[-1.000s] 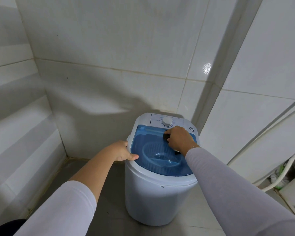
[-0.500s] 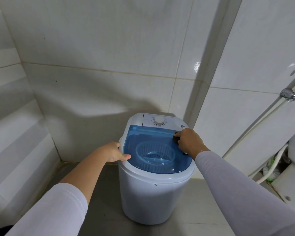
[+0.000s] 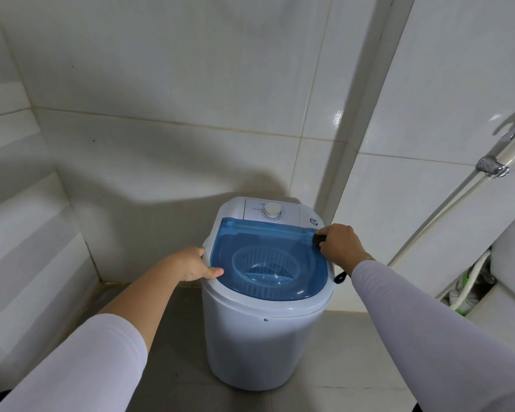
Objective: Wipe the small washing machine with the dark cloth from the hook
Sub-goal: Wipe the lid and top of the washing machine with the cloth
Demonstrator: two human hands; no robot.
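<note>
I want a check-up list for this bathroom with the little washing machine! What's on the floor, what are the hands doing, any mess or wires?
Surface: grey tiled floor; bare where visible.
Job's things: small washing machine stands upright in the corner, blue see-through lid shut, white dial at the back. Dark cloth bunched on the lid's right rear corner; a dark loop hangs below the wrist.
Clutter: white and green items low at the right, too unclear to name.
Grips: left hand holds the machine's left rim; right hand closed on the cloth.
Cables: nothing seen; a white hose runs along the right wall.
Surroundings: white tiled walls.
</note>
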